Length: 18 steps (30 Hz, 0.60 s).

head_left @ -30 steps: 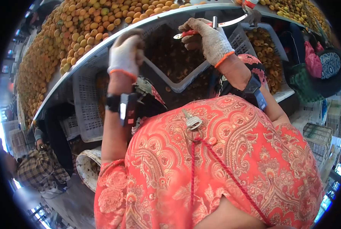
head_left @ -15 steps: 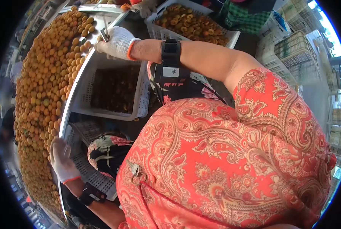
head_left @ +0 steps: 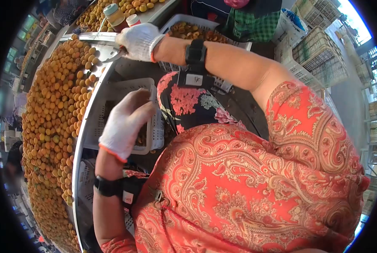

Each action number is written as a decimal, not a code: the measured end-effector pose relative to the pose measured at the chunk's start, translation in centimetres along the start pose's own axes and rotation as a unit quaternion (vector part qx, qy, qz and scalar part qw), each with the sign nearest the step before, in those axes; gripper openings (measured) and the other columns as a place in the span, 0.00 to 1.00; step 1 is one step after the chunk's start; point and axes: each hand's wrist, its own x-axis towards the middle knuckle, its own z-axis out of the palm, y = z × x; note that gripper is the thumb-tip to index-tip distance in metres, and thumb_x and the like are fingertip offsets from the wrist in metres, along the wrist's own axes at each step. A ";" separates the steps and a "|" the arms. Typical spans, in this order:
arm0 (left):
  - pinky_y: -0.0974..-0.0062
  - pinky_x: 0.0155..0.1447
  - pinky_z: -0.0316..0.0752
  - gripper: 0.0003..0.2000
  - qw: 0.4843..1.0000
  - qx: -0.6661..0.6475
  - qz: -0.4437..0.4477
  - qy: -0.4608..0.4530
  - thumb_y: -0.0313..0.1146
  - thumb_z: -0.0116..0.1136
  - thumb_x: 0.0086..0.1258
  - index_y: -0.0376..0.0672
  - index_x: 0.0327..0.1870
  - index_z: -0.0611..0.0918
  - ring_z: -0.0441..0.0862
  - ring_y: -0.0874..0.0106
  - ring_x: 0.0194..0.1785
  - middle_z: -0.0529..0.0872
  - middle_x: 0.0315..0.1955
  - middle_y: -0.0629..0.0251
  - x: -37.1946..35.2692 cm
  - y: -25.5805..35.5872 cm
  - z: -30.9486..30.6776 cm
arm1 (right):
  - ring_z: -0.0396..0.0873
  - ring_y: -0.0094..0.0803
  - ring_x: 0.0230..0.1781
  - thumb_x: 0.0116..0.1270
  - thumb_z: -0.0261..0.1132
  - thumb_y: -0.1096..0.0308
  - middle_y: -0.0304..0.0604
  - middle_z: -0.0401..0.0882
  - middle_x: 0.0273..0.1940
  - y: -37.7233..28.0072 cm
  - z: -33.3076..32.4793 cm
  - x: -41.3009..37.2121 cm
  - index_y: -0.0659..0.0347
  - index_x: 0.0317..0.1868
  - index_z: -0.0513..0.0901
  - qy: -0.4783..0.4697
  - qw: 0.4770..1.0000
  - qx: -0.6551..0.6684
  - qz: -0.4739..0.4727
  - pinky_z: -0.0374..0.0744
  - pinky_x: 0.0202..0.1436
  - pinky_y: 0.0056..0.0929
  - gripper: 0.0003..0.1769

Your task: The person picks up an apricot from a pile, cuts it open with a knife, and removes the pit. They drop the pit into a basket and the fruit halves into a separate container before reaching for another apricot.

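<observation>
White-gloved right hand (head_left: pixel 140 40) clamps a slim metal tool (head_left: pixel 111 56), tip aimed left at the small orange fruits (head_left: pixel 53 105) heaped on the bench (head_left: pixel 79 143). The left hand (head_left: pixel 125 124), loosely curled, hovers nearer over the white plastic crate (head_left: pixel 157 122); I cannot tell if it holds anything.

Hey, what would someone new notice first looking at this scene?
The great spread of orange fruit covering the table along the left stands out first, then the red paisley garment filling the lower right. Between them, the white-gloved left hand hangs over a white crate, while the gloved right hand at the top grips a metal tool at the table's edge.
</observation>
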 end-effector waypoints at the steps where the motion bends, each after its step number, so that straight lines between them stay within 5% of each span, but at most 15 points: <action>1: 0.75 0.55 0.73 0.22 0.999 -0.050 0.003 -0.017 0.35 0.56 0.73 0.33 0.64 0.76 0.80 0.74 0.50 0.84 0.49 0.62 0.8 0.2 1.0 | 0.87 0.44 0.36 0.61 0.67 0.57 0.44 0.86 0.34 -0.4 -0.2 0.2 0.51 0.39 0.86 0.023 1.000 0.016 0.012 0.84 0.39 0.44 0.10; 6: 0.69 0.56 0.75 0.29 0.975 -0.205 -0.027 -0.083 0.40 0.59 0.74 0.36 0.71 0.68 0.80 0.71 0.55 0.82 0.56 0.61 4.1 0.2 5.1 | 0.86 0.48 0.33 0.64 0.61 0.59 0.47 0.86 0.31 -1.1 0.0 0.7 0.53 0.36 0.85 0.033 0.996 0.061 0.048 0.83 0.36 0.47 0.10; 13: 0.64 0.53 0.81 0.17 0.919 -0.385 -0.029 -0.073 0.34 0.56 0.73 0.35 0.57 0.76 0.85 0.64 0.48 0.85 0.47 0.59 4.5 -1.0 7.8 | 0.86 0.47 0.30 0.65 0.63 0.56 0.49 0.86 0.30 -1.9 1.3 -0.6 0.57 0.35 0.86 -0.015 0.963 0.189 0.192 0.83 0.38 0.40 0.14; 14: 0.64 0.53 0.81 0.17 0.919 -0.387 -0.032 -0.073 0.34 0.56 0.73 0.35 0.57 0.76 0.85 0.64 0.48 0.85 0.47 0.59 4.4 -1.0 7.8 | 0.86 0.44 0.28 0.65 0.63 0.55 0.50 0.86 0.29 -2.0 1.4 -1.0 0.59 0.34 0.86 0.009 0.942 0.238 0.236 0.83 0.37 0.38 0.15; 15: 0.64 0.52 0.81 0.15 0.918 -0.390 -0.050 -0.056 0.34 0.56 0.72 0.35 0.54 0.77 0.85 0.62 0.45 0.85 0.42 0.58 4.3 -1.1 7.8 | 0.85 0.38 0.25 0.65 0.64 0.54 0.50 0.86 0.28 -1.3 1.2 -1.7 0.63 0.34 0.85 -0.077 0.876 0.370 0.298 0.83 0.35 0.35 0.18; 16: 0.63 0.51 0.82 0.13 0.916 -0.392 -0.068 -0.039 0.34 0.56 0.72 0.35 0.51 0.78 0.86 0.61 0.41 0.85 0.38 0.56 4.2 -1.1 7.8 | 0.85 0.38 0.25 0.65 0.64 0.54 0.50 0.86 0.28 -1.5 0.8 -2.2 0.63 0.34 0.85 -0.079 0.876 0.370 0.299 0.83 0.35 0.35 0.18; 18: 0.64 0.49 0.82 0.13 0.913 -0.396 -0.088 -0.035 0.34 0.56 0.71 0.35 0.49 0.78 0.86 0.61 0.40 0.85 0.36 0.55 4.1 -1.3 8.0 | 0.84 0.33 0.22 0.65 0.65 0.57 0.47 0.85 0.27 -2.2 0.5 -3.2 0.65 0.33 0.84 -0.081 0.652 0.592 0.467 0.83 0.33 0.33 0.17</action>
